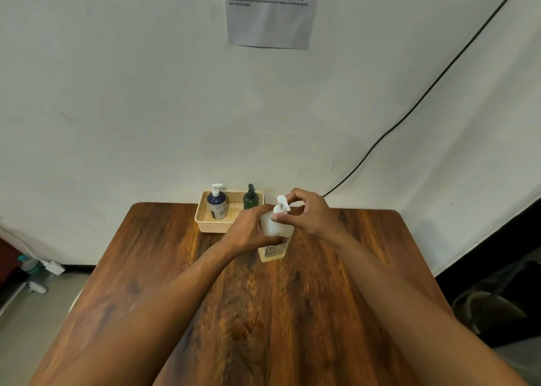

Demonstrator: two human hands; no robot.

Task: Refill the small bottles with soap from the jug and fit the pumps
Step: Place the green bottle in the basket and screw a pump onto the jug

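A pale bottle (273, 249) with yellowish soap and a label stands on the wooden table (263, 312) near its far edge. My left hand (248, 233) wraps around its body. My right hand (307, 213) pinches the white pump (281, 205) at the bottle's neck. Behind, a beige basket (205, 224) holds a dark blue bottle (218, 205) with a white pump and a dark green bottle (251, 198) with a dark pump. No jug is in view.
The table stands against a white wall with a printed sheet (270, 11) and a black cable (409, 113). On the floor at the left lie a water bottle (29, 264) and white objects.
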